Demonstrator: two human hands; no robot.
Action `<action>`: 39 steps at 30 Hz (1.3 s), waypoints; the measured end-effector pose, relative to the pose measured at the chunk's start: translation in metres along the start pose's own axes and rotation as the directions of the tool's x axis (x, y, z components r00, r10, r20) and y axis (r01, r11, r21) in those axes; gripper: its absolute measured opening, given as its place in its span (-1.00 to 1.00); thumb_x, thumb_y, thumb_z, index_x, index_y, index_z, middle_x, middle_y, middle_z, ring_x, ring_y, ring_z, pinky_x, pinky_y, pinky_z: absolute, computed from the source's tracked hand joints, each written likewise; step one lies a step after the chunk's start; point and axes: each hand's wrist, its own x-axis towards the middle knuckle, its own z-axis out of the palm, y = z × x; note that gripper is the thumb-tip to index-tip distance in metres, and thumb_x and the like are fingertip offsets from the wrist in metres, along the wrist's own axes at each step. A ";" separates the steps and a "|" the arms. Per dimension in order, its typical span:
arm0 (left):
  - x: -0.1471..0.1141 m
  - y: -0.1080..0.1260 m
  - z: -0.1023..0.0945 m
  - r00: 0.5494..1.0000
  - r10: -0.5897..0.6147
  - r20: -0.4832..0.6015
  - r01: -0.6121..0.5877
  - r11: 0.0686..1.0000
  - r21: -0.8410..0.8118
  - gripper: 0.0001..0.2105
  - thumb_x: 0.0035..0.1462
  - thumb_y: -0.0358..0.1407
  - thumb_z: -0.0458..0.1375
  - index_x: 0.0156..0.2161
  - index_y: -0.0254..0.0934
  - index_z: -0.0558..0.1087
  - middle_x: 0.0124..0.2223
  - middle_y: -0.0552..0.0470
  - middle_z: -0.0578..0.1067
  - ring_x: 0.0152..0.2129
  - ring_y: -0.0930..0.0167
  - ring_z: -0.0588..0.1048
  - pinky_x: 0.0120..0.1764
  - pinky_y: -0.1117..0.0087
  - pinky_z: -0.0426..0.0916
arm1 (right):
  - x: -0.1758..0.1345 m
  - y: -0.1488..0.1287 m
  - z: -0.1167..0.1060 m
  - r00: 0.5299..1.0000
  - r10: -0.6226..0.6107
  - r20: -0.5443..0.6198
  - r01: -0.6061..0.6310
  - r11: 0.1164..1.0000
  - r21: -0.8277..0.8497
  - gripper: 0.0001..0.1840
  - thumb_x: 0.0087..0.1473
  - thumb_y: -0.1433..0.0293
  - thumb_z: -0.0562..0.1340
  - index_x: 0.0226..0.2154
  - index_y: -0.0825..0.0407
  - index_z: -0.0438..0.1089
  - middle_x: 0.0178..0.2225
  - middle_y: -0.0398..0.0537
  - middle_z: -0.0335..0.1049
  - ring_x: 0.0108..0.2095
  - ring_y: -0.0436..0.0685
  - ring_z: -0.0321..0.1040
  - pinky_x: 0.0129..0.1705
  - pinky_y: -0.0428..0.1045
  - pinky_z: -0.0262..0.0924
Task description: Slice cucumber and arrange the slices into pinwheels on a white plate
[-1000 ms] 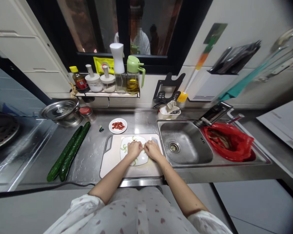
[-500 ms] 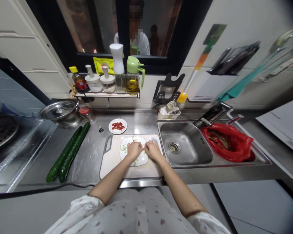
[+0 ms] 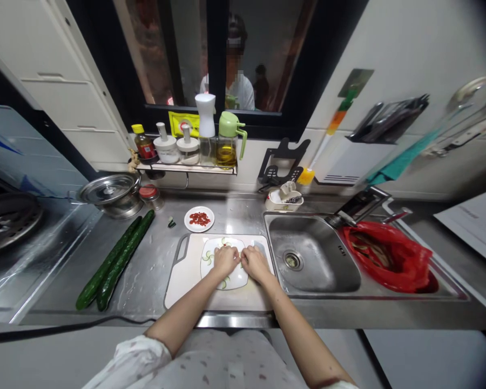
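A white square plate [image 3: 234,281] lies on the pale cutting board [image 3: 186,286], with curved cucumber slices [image 3: 208,258] laid in small groups on it. Over the middle of the plate is my left hand [image 3: 226,259], its fingers bent and closed. My right hand [image 3: 254,263] is at the plate's right edge, also closed, fingertips close to those of the left. A bit of pale green shows between the two hands; whatever the fingers pinch is too small to make out. Behind the board, a small round plate [image 3: 189,223] holds red pieces that look like goji berries [image 3: 200,218].
Two whole cucumbers [image 3: 123,256] lie to the left, near a lidded steel pot [image 3: 117,208] and a red-capped jar [image 3: 150,198]. On the right is the sink [image 3: 316,273], with a red plastic bag [image 3: 405,267] beside it. Above hangs a seasoning shelf [image 3: 186,167].
The view has tilted, so everything sits a little lower in the picture. Both hands stay together over the plate, with only slight finger movement.
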 end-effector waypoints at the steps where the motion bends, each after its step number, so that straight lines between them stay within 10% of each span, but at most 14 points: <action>1: 0.000 0.000 0.000 1.000 0.001 0.001 -0.001 1.000 0.003 -0.85 0.12 -0.23 0.08 -0.30 -0.20 0.47 -0.21 -0.04 0.54 -0.14 0.24 0.44 -0.07 0.20 0.13 | 0.000 0.000 0.000 1.000 -0.005 0.003 0.005 1.000 -0.003 -0.87 0.14 0.42 0.12 -0.31 0.04 0.39 -0.23 0.01 0.36 -0.14 0.14 0.16 -0.21 -0.04 -0.04; 19: -0.009 -0.007 -0.020 0.997 -0.051 -0.062 0.046 0.995 -0.094 -0.85 0.10 -0.21 0.09 -0.33 -0.18 0.48 -0.26 0.02 0.56 -0.20 0.30 0.47 -0.10 0.26 0.15 | -0.002 -0.002 -0.001 0.999 -0.006 -0.037 0.007 0.999 0.039 -0.84 0.16 0.40 0.10 -0.32 0.03 0.40 -0.25 0.00 0.36 -0.16 0.15 0.16 -0.18 -0.04 -0.02; 39: 0.031 -0.139 -0.090 0.901 -0.353 -0.252 0.361 0.932 -0.016 -0.77 0.15 -0.21 0.01 -0.18 -0.13 0.49 -0.17 -0.02 0.57 -0.14 0.26 0.46 -0.06 0.25 0.16 | -0.031 -0.007 0.015 0.973 0.099 -0.207 -0.038 0.960 0.276 -0.78 0.19 0.40 0.05 -0.32 0.02 0.41 -0.27 -0.03 0.38 -0.17 0.14 0.19 -0.13 -0.05 0.04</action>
